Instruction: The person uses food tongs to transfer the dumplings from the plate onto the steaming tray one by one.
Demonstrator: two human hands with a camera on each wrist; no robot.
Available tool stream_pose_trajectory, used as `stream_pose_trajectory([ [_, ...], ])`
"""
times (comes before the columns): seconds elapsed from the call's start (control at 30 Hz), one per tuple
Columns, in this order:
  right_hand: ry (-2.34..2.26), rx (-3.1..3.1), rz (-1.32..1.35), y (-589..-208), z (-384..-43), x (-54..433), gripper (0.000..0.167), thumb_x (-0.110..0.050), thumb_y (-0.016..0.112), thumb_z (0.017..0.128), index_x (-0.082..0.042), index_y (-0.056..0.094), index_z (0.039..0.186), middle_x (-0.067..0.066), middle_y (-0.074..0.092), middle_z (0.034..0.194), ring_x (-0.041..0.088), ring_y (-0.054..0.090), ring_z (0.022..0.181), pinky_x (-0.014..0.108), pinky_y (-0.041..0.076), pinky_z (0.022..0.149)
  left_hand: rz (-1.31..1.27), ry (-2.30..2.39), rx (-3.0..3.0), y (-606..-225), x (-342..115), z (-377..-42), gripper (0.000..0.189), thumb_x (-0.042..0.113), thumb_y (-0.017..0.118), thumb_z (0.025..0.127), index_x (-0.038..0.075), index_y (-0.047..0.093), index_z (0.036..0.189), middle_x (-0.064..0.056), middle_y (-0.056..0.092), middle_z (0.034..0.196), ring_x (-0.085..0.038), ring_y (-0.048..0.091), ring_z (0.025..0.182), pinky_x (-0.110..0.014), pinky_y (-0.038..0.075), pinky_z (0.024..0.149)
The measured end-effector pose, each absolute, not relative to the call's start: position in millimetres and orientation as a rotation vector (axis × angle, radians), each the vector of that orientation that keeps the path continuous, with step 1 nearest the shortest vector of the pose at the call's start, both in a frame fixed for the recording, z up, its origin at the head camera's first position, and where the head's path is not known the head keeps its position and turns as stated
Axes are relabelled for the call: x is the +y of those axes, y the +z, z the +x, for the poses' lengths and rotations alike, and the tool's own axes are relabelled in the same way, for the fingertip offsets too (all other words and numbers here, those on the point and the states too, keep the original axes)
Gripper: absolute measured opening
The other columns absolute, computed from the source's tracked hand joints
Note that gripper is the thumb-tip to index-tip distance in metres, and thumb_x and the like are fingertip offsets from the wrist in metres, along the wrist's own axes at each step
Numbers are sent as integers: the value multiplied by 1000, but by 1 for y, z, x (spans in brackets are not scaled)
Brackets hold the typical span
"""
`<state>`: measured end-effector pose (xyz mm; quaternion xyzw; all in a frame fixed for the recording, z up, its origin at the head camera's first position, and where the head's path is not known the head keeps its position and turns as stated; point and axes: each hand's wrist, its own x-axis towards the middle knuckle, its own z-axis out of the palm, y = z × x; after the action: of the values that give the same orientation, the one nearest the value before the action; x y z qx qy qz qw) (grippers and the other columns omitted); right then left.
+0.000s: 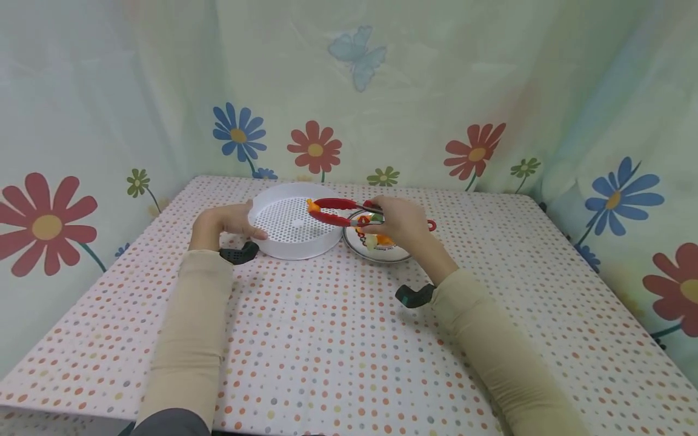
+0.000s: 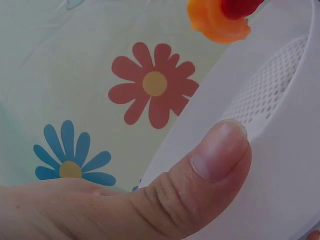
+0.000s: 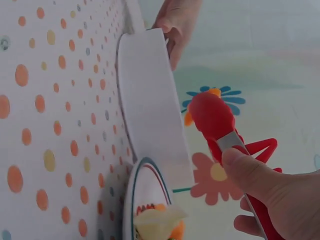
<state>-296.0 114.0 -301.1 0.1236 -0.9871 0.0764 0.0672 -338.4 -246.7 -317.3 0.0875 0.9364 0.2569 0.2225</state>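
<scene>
My left hand point(image 1: 234, 220) grips the side of a round white sieve point(image 1: 294, 248) with a perforated bottom, its thumb point(image 2: 215, 160) at the rim. In my right hand point(image 1: 400, 221) is a pair of red-tipped metal tongs point(image 1: 335, 204), held level over the sieve's right part. The tongs' tips pinch a wavy orange piece point(image 2: 217, 27), which hangs above the sieve. A white plate point(image 1: 376, 255) with a dark rim stands against the sieve's right side, under the right hand. Orange, red, green and pale pieces point(image 3: 157, 222) lie on it.
A dotted cloth point(image 1: 327, 339) covers the table. Behind it hangs a flower-printed curtain point(image 1: 409, 91), which also runs along both sides. Dark wrist-worn devices point(image 1: 414, 297) stick out below each hand, close over the cloth.
</scene>
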Motion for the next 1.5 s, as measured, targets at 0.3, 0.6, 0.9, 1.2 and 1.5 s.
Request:
stream_pose_trajectory([
  [0.3, 263, -2961, 423, -319, -302, 100, 70, -51, 74, 76, -18, 53, 135, 2, 61, 130, 22, 60, 110, 39, 53, 80, 214, 667, 2571, -318, -248, -336, 118, 45, 72, 81, -2, -12, 149, -24, -11, 157, -44, -7, 144, -61, 5, 115],
  [0.6, 204, -2887, 515, -317, -300, 100, 69, -44, 73, 80, -22, 49, 140, 3, 57, 136, 25, 60, 114, 39, 53, 79, 189, 648, 2577, -316, -242, -342, 118, 46, 71, 81, -2, -12, 149, -24, -10, 157, -44, -6, 145, -61, 5, 115],
  [0.9, 269, -2990, 349, -297, -298, 107, 77, -49, 73, 78, -25, 42, 144, 5, 53, 141, 27, 57, 117, 39, 52, 77, 184, 659, 2574, -316, -242, -342, 116, 45, 72, 81, 1, -10, 150, -23, -10, 158, -44, -4, 145, -62, 6, 115],
  [1.2, 481, -2923, 154, -277, -301, 153, 78, -52, 69, 80, -11, 41, 140, 13, 57, 128, 31, 55, 106, 46, 52, 90, 204, 682, 2566, -317, -243, -340, 112, 41, 71, 83, 2, -9, 151, -21, -12, 158, -43, -6, 145, -62, 5, 115],
  [1.5, 579, -3005, 10, -283, -305, 194, 100, -78, 56, 71, -3, 38, 135, 20, 53, 124, 34, 52, 106, 51, 51, 90, 194, 676, 2568, -317, -242, -339, 112, 43, 70, 83, 1, -10, 150, -22, -12, 158, -44, -6, 145, -63, 5, 114],
])
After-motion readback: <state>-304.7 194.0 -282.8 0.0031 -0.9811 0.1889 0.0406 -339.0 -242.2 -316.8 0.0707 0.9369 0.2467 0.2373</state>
